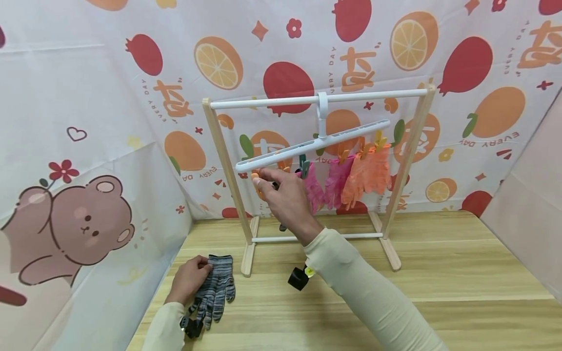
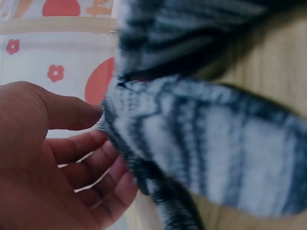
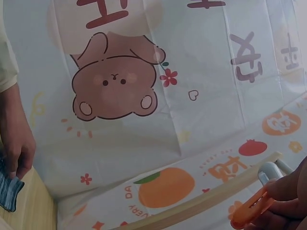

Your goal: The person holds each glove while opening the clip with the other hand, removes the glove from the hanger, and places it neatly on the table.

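My left hand [image 1: 190,279] pinches the cuff edge of a grey-and-black striped knit glove [image 1: 218,282], which hangs down to the tabletop; the left wrist view shows thumb and fingertips at the glove's edge [image 2: 139,112]. Up at the low left end of a white hanger [image 1: 281,155], my right hand [image 1: 287,197] pinches an orange clothespin [image 3: 252,208] just beneath the bar. Whether the clothespin is clipped to the hanger cannot be made out. Pink gloves [image 1: 335,181] and an orange glove [image 1: 369,173] hang from the hanger's right half by clothespins, partly behind my right hand.
The hanger hooks over the white top rail [image 1: 281,101] of a wooden-post rack [image 1: 226,170] and tilts down to the left. A dark green clothespin [image 1: 304,165] and a yellow clothespin [image 1: 380,140] sit along it. Printed sheets enclose the wooden table [image 1: 439,292].
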The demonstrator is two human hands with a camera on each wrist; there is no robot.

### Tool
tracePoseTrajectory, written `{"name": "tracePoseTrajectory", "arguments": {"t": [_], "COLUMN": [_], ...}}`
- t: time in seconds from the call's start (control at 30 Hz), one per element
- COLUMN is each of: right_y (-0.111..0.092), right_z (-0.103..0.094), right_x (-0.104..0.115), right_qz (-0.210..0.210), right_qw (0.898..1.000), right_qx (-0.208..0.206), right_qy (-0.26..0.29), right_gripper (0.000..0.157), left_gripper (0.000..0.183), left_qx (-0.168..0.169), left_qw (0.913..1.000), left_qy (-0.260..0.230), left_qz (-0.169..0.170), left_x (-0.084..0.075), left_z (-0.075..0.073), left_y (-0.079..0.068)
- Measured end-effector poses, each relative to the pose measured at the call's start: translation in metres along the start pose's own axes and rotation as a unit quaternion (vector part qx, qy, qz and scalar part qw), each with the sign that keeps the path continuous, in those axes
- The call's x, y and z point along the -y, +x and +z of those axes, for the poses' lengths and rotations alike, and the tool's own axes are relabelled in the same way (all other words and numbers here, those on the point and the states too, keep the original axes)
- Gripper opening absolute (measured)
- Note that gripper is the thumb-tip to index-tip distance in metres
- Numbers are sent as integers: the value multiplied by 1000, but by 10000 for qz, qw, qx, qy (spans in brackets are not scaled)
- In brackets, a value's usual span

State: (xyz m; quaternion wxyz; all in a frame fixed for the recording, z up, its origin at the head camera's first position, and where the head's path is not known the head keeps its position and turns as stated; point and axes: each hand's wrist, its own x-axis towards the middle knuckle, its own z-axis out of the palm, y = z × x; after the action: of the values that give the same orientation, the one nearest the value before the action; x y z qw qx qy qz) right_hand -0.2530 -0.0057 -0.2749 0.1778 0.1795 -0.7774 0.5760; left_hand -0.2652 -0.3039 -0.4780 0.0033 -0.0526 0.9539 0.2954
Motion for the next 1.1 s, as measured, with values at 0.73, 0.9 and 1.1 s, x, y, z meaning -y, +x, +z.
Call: {"name": "tracePoseTrajectory", "arguments": {"t": [0.73,0.9,1.1], "right_y": [0,-1,-1], "right_z": [1,1,-1], "right_x": [-1,-5,-9], "right_qz": [-352,-613,-1011], "right_qw": [9966,9959,9925], "right_qx": [-279,-365,-622], "right_qy": [-693,-551,-278], "right_gripper": [33,33,27], "left_gripper": [38,33,27], "left_qx": [-936,-1284,-1553], "left_qw": [9515,9267,9221], "left_qy": [-1620,-2147,-2399], "left_qz": [2441,2806,2610], "left_x": [-172,-206,-223], "left_z": [-14,-10,-11], "left_y": [-7,1,4]}}
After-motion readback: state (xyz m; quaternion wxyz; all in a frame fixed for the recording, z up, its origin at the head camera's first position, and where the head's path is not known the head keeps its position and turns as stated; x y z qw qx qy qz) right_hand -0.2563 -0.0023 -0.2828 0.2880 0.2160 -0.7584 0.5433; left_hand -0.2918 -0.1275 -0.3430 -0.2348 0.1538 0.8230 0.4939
